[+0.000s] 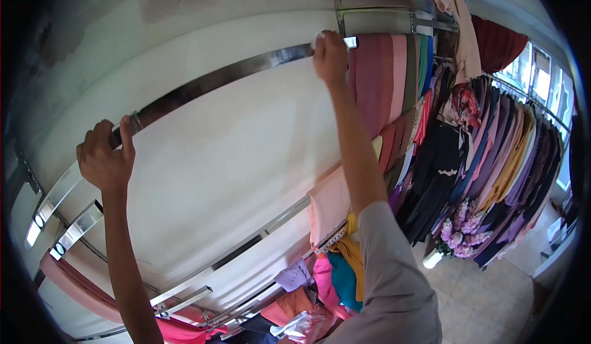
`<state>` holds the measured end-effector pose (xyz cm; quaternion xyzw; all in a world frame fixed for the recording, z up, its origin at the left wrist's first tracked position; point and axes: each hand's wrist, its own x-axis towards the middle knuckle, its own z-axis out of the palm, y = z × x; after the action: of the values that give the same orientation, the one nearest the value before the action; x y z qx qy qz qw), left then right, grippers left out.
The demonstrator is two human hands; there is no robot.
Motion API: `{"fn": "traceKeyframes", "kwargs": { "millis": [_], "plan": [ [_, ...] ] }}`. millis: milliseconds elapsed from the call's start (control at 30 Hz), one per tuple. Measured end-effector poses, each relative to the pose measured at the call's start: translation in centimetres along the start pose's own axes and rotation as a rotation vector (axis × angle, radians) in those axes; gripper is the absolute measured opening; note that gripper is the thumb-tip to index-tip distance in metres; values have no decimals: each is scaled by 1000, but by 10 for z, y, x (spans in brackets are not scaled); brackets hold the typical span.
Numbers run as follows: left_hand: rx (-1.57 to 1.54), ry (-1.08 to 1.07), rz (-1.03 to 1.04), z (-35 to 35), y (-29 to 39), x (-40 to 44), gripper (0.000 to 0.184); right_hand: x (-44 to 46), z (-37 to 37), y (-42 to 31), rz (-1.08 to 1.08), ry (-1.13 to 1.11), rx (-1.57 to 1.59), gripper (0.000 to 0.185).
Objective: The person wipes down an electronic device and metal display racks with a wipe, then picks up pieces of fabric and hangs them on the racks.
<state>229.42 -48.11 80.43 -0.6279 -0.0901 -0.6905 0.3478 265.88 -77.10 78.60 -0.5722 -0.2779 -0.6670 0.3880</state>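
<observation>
the single camera, worn on the head, faced a wall (228,141) from close by, with the left hand (106,154) and right hand (331,54) reaching out before it; its wide, tilted, dark-edged view bent the rail (215,80) and took in clothes (492,147) and floor (498,295) rightward.

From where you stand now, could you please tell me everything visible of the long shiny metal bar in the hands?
The long shiny metal bar looks flat-sided and polished, mostly dark, brighter towards the right. It slants from lower left to upper right in front of a pale wall and appears bowed, perhaps from the lens. The left hand grips it low; the right hand is closed on it higher, where what seems its bright tip shows just beyond. Nothing hangs on its visible stretch.
</observation>
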Motion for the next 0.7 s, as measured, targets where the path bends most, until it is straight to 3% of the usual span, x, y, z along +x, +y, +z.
{"fn": "traceKeyframes", "kwargs": {
  "millis": [67,133,233,367,467,500,567,633,667,700],
  "plan": [
    [6,38,15,1,1,-2,37,13,-4,33,125,-125,103,33],
    [-5,65,15,1,1,0,38,37,-12,56,289,-519,-33,52],
    [9,76,21,3,-2,-1,38,56,-10,48,312,-630,-294,61],
    [-2,70,2,5,-5,-3,40,52,-10,10,359,-680,-161,62],
    [7,88,-14,3,-3,-2,41,26,-8,-16,311,-275,45,61],
    [2,93,-8,3,-3,-2,41,18,11,-3,335,-41,184,59],
    [-17,84,-13,3,-1,0,41,17,17,19,556,362,846,50],
    [-17,91,-15,2,0,0,41,12,-18,-14,863,523,1205,36],
    [-20,93,-15,3,-1,0,41,4,-39,-41,963,520,1029,28],
    [-32,84,-13,4,-2,-2,40,-44,-26,-18,573,404,633,24]
  ]
}}
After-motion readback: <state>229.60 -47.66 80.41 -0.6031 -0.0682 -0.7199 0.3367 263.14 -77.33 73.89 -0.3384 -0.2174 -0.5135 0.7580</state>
